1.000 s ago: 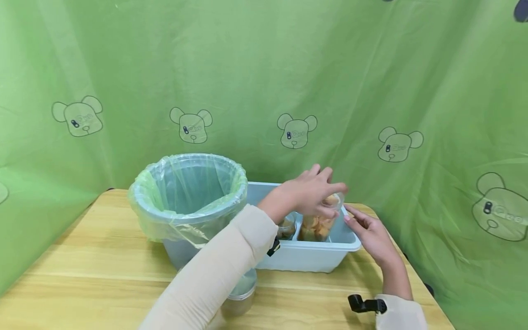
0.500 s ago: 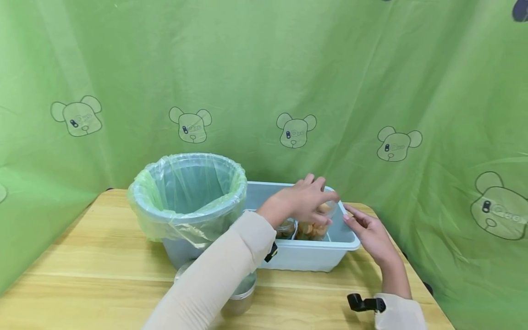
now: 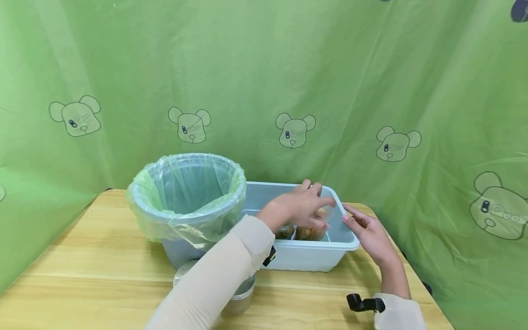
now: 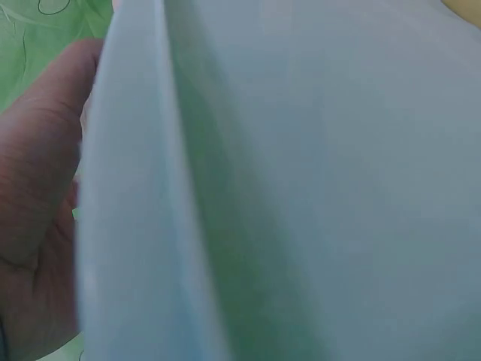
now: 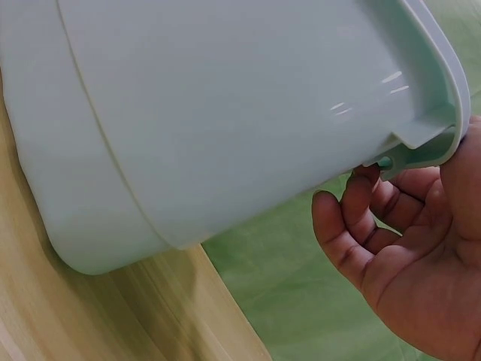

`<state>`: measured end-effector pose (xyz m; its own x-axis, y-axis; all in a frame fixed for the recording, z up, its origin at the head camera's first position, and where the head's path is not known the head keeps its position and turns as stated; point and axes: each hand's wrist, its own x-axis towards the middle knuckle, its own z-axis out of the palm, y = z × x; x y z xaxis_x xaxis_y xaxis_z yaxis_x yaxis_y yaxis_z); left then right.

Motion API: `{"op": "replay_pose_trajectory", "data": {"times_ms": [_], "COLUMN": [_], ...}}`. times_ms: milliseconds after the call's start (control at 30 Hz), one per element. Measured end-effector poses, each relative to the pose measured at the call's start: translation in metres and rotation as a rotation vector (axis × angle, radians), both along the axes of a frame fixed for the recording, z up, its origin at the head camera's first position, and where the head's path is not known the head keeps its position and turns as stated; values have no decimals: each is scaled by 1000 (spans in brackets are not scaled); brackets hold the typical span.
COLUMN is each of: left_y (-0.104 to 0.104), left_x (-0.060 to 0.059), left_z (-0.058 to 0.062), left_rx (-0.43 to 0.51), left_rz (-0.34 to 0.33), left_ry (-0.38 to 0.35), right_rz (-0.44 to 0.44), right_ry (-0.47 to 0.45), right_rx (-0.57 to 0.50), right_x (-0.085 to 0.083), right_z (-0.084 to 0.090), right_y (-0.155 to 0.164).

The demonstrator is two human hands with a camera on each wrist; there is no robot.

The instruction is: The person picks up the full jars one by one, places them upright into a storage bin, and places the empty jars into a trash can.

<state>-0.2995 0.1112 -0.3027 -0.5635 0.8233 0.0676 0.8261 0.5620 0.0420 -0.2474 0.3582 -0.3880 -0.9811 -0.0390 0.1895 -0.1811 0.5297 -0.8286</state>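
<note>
In the head view my left hand (image 3: 301,207) reaches over the front of a pale blue rectangular basin (image 3: 309,257). Its spread fingers grip a clear jar (image 3: 310,233) with orange-brown pieces inside, low in the basin; the hand covers much of it. Left of it stands another jar (image 3: 284,232), partly hidden by my wrist. My right hand (image 3: 370,236) holds the basin's right rim, with its fingers curled beneath the lip in the right wrist view. The blurred basin wall (image 4: 323,165) fills most of the left wrist view and hides the left fingertips.
A round bin (image 3: 181,250) with a pale green plastic liner (image 3: 154,224) stands left of the basin. In front of it, clear tubs (image 3: 239,300) are partly behind my left sleeve. A green curtain (image 3: 247,68) hangs behind the wooden table (image 3: 90,256).
My left hand has lowered the jar into the basin, moving down and slightly left. The right hand stays at the rim.
</note>
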Motion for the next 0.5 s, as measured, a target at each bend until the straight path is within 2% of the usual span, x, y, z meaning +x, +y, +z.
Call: {"op": "replay_pose_trajectory", "data": {"times_ms": [500], "left_y": [-1], "left_x": [1], "left_z": [-7], "left_rx": [11], "left_rz": [0], "left_ry": [61], "right_rz": [-16], "right_ry": [0], "right_rx": [9], "right_x": [-2], "right_z": [-1], "right_y": [1]}}
